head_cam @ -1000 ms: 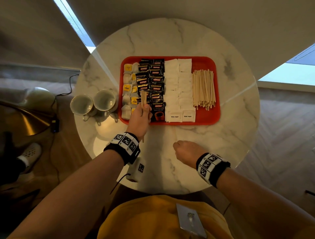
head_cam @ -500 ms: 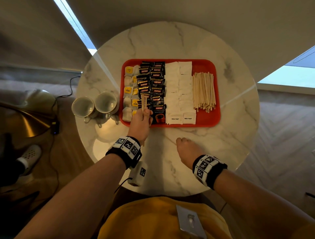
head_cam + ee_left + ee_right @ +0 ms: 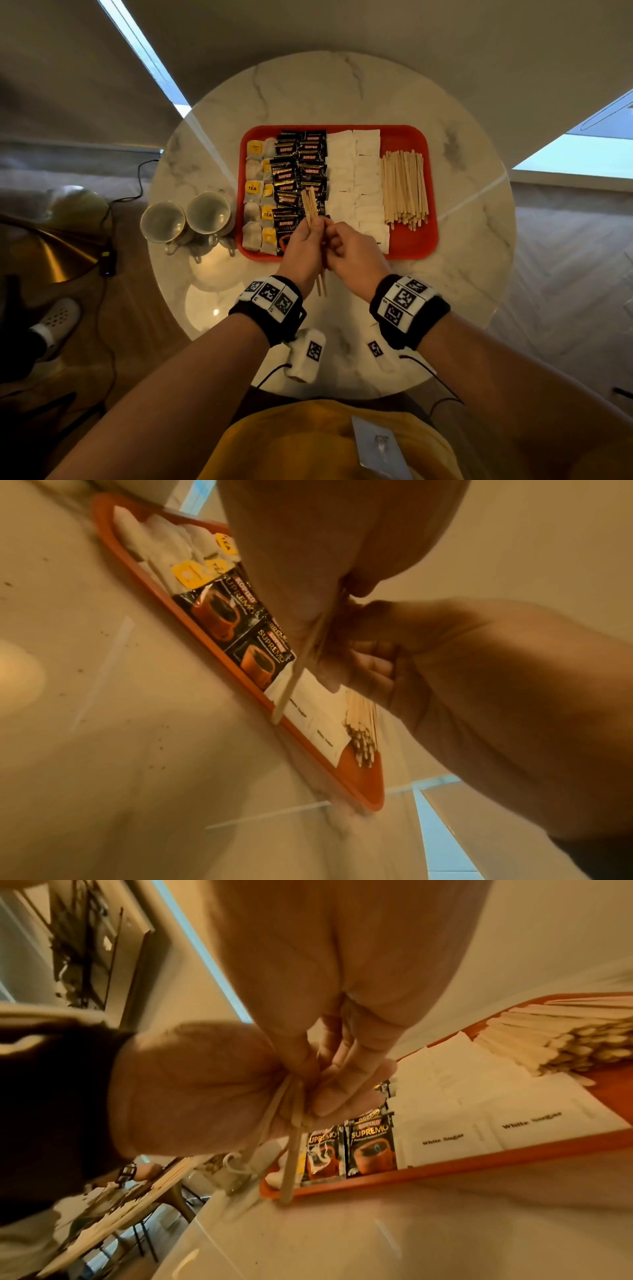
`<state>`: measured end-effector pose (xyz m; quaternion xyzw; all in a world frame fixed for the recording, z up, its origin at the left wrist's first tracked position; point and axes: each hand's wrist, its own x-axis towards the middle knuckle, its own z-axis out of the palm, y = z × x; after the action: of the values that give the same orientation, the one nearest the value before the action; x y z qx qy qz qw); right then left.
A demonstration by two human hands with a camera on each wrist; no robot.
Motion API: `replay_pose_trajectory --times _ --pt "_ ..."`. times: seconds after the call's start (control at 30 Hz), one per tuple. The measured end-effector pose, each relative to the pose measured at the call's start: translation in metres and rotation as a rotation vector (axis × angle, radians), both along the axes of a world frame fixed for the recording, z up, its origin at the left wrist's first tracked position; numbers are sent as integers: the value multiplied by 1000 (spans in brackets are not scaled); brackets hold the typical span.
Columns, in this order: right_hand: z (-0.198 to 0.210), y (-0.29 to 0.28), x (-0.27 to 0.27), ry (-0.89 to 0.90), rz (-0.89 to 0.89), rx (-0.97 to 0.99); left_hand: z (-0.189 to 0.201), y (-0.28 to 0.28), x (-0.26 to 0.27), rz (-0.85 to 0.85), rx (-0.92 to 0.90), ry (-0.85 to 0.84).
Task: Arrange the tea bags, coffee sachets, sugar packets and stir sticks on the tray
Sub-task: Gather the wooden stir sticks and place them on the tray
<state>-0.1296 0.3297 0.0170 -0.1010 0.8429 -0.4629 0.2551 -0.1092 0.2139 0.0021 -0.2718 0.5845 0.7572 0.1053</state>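
Observation:
A red tray (image 3: 432, 205) on the round marble table holds tea bags (image 3: 254, 192) at its left. Beside them lie black coffee sachets (image 3: 298, 164), then white sugar packets (image 3: 356, 178), then a pile of stir sticks (image 3: 404, 188) at the right. My left hand (image 3: 308, 236) grips a few loose stir sticks (image 3: 310, 205) upright over the tray's near edge. Their lower ends (image 3: 290, 1156) hang below the fist. My right hand (image 3: 342, 240) meets the left, and its fingers (image 3: 346, 1069) pinch the same sticks. The left wrist view shows one held stick (image 3: 291, 680) crossing the sachets (image 3: 222, 610).
Two empty cups (image 3: 164, 222) (image 3: 209, 214) stand on the table (image 3: 462, 274) just left of the tray. A brass lamp shade (image 3: 51, 253) and a cable lie beyond the table's left edge, with a shoe (image 3: 58, 318) on the floor there.
My right hand has left the table and moved up and left to join the left hand at the held sticks. The left hand has shifted slightly right with them.

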Motion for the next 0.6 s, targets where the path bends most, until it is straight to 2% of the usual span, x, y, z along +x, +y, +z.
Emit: replay_pose_trajectory --times 0.07,0.13,0.2,0.27,0.3,0.33,0.43,0.6 --pt "5 6 0 35 9 30 -1 -6 -2 3 -125 20" --pt "6 16 4 108 147 116 -1 -13 -6 92 -124 18" --pt "5 22 15 129 452 238 2 -18 -12 187 -60 18" --pt "0 21 27 189 771 368 9 -17 -17 201 -36 29" --pt "-4 19 31 233 862 406 12 -14 -17 189 -31 28" --pt "-4 16 32 284 891 421 14 -9 -16 165 -11 27" --pt "-5 8 22 422 811 418 20 8 -9 66 68 43" --pt "-11 13 18 388 809 450 19 10 -8 1 13 82"
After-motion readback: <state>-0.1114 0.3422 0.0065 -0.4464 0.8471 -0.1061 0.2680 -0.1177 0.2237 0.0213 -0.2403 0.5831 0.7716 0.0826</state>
